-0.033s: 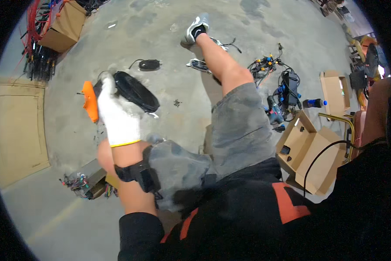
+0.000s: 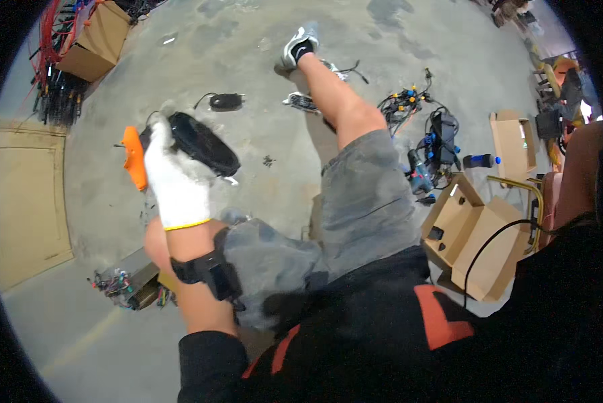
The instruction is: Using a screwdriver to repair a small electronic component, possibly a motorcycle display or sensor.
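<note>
My left hand [image 2: 170, 178], in a white work glove with a yellow cuff edge, is closed around the near-left end of a long black oval piece [image 2: 206, 144], whose kind I cannot make out. The glove hides its fingertips and part of that piece. Just left of the glove is an orange curved shell [image 2: 134, 158]. A smaller black oblong unit [image 2: 226, 101] with a cable lies on the floor beyond. Small dark bits [image 2: 268, 160], perhaps screws, lie in a little heap to the right. My right hand is outside the picture.
My outstretched leg [image 2: 341, 101] crosses the middle. To its right lie tangled cables [image 2: 405, 104], a black adapter-like box [image 2: 442, 131], a power drill [image 2: 419, 173], a blue-capped bottle [image 2: 481, 160] and an opened cardboard box [image 2: 459, 218]. A wire bundle [image 2: 113, 285] sits at lower left.
The whole view has shifted slightly to the left. My left hand keeps the same hold on the black oval piece.
</note>
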Demonstrator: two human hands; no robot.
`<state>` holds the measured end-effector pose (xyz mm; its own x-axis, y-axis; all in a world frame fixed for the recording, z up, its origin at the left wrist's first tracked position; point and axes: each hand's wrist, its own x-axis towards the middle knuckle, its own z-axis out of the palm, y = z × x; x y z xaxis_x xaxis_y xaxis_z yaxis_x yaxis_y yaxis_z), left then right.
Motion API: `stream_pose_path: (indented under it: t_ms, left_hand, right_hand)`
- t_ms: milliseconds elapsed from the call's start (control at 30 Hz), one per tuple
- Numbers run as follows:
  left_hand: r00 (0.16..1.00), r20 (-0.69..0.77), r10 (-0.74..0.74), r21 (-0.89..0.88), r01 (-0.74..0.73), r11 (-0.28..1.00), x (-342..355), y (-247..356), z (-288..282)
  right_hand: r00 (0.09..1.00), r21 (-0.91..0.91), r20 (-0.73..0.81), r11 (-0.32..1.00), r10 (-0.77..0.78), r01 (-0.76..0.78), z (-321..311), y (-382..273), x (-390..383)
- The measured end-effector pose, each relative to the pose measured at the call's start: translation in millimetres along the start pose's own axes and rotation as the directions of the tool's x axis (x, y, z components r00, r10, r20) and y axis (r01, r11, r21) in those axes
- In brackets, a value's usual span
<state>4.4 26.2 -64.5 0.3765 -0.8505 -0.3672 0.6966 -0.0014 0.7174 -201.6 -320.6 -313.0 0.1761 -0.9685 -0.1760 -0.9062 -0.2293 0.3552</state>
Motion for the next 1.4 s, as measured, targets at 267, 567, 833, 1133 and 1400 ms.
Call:
stream_pose_path:
  t_ms: [267,567,833,1133,1400]
  left_hand:
    - [1.000,0.012,0.013,0.011,-0.013,1.000,-4,3,3]
    - [0.995,0.096,0.017,-0.045,-0.013,0.999,8,0,-9]
    - [0.998,0.062,-0.014,-0.111,0.021,0.994,-5,1,2]
    - [0.991,0.124,-0.049,-0.160,0.069,0.985,-9,3,4]
    - [0.981,0.183,-0.067,-0.228,0.109,0.968,-5,9,4]
  right_hand:
    - [0.997,-0.038,-0.075,0.999,0.023,-0.026,-15,13,-14]
    - [0.995,-0.036,-0.097,0.999,-0.011,0.008,-13,-3,-19]
    - [0.998,-0.004,0.052,0.999,-0.034,0.034,-12,-3,-7]
    - [0.989,-0.105,-0.141,0.994,-0.048,0.033,22,-13,7]
    - [0.975,0.560,-0.211,0.826,0.065,0.066,-204,107,-174]
